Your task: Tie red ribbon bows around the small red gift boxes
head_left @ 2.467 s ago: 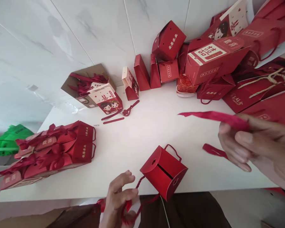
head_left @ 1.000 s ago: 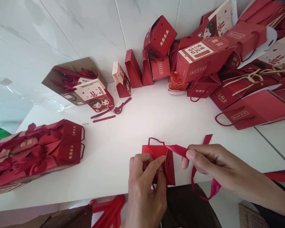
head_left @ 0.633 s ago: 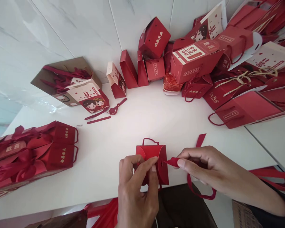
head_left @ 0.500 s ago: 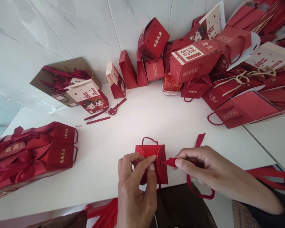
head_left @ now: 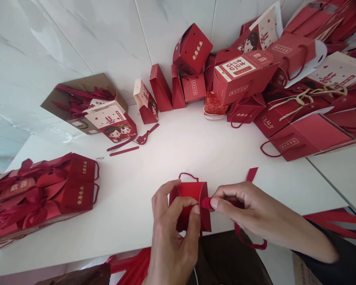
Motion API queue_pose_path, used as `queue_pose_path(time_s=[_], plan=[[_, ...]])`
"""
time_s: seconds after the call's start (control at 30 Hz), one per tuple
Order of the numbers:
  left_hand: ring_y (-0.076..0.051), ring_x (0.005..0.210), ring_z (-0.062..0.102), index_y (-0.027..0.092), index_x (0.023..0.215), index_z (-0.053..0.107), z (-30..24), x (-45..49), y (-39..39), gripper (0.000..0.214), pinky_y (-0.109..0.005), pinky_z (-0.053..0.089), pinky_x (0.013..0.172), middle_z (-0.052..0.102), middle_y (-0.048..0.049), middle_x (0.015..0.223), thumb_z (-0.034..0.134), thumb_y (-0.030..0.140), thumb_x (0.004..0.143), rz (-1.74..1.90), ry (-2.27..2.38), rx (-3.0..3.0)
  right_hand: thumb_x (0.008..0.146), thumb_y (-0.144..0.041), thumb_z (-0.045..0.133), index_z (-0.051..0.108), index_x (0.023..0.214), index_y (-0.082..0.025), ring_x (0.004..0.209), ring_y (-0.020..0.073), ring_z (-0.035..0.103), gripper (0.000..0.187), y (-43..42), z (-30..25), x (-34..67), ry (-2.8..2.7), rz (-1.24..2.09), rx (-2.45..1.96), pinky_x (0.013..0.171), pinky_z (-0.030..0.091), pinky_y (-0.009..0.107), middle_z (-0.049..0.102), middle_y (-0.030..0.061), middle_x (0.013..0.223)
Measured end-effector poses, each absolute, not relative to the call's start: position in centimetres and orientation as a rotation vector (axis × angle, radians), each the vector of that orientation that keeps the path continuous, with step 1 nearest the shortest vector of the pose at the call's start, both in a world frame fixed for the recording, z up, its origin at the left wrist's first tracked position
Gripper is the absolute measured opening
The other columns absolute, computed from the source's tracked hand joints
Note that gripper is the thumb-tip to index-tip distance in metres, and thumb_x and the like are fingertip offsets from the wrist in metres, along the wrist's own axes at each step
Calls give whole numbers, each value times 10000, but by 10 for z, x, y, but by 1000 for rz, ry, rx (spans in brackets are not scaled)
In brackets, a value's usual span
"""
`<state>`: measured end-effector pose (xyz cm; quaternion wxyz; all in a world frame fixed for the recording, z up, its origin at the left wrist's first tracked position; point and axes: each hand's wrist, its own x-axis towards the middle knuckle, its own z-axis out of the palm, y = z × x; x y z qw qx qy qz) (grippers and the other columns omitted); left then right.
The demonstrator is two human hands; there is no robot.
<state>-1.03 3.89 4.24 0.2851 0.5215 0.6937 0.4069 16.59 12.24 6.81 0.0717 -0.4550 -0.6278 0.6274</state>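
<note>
A small red paper gift box (head_left: 192,192) with a cord handle sits at the near edge of the white table (head_left: 178,158). My left hand (head_left: 172,233) is closed around its left and front side, thumb and forefinger pinching the flap. My right hand (head_left: 243,208) pinches the end of a red ribbon (head_left: 207,203) and presses it against the hole in the box's right flap. The ribbon's other end (head_left: 251,174) lies on the table behind my right hand, and a loop of it hangs below the table edge.
A tray of finished red boxes with ribbon bows (head_left: 44,194) lies at the left. A brown carton of ribbons (head_left: 80,97) and cartoon-printed boxes (head_left: 115,124) stand at the back left. A heap of red boxes and bags (head_left: 269,79) fills the back right. Loose ribbon strips (head_left: 124,150) lie mid-table.
My left hand left the cords below the table and took hold of the box. My right hand brought the ribbon down from the right and moved its end up to the flap hole.
</note>
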Motion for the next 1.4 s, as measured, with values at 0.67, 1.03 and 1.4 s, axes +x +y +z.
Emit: queue_pose_path(time_s=[0.67, 1.03, 1.4], plan=[[-215, 1010, 564, 284, 1265, 538, 31, -10, 22, 351, -368, 504, 886, 568, -57, 1121, 635, 330, 931, 1364, 1997, 1067, 1036, -402, 519, 676, 970, -278, 1271, 257, 567, 211, 120, 75, 129, -2123, 1326, -1151, 1078, 483, 471, 582, 66, 1341], [-168, 941, 642, 286, 1180, 598, 41, -14, 17, 252, -259, 534, 817, 622, -24, 1016, 622, 420, 968, 1449, 1888, 743, 1014, -358, 528, 712, 918, -261, 1326, 298, 534, 229, 118, 67, 112, -2229, 1273, -1132, 1008, 544, 478, 580, 84, 1387], [-171, 950, 625, 237, 1055, 671, 36, -22, 21, 251, -251, 506, 822, 668, -30, 983, 595, 464, 980, 1418, 1735, 662, 999, -286, 552, 685, 873, -237, 1327, 278, 531, 190, 118, 66, 103, -2272, 1216, -1122, 1056, 511, 470, 594, 92, 1351]])
